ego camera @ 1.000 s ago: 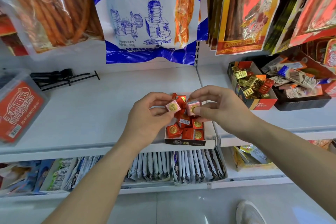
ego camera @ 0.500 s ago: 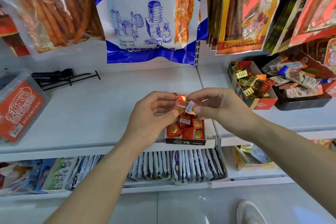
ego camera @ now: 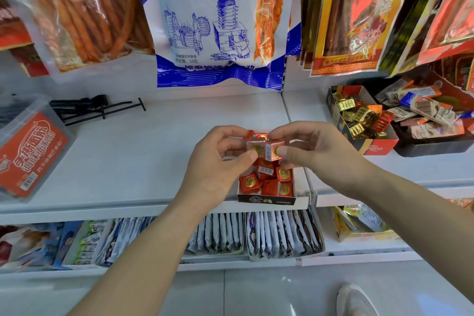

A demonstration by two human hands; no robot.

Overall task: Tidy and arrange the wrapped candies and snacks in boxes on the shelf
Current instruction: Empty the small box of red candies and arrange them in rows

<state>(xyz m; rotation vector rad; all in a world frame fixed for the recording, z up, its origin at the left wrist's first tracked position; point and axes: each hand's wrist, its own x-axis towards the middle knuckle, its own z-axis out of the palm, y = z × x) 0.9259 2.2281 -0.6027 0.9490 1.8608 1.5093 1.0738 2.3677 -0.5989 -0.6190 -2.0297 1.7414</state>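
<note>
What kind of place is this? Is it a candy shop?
Probably a small shop's snack aisle: snack bags hang in rows above a white shelf, and a candy box full of wrapped sweets sits open on display.

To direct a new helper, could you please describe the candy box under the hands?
Below the big blue and white bag hanging centre, follow the white shelf to its front edge, right end: the small candy box sits there. Unlike the red-fronted box of gold-foil candies further right, it has a black front and holds red squares with gold seals.
</note>
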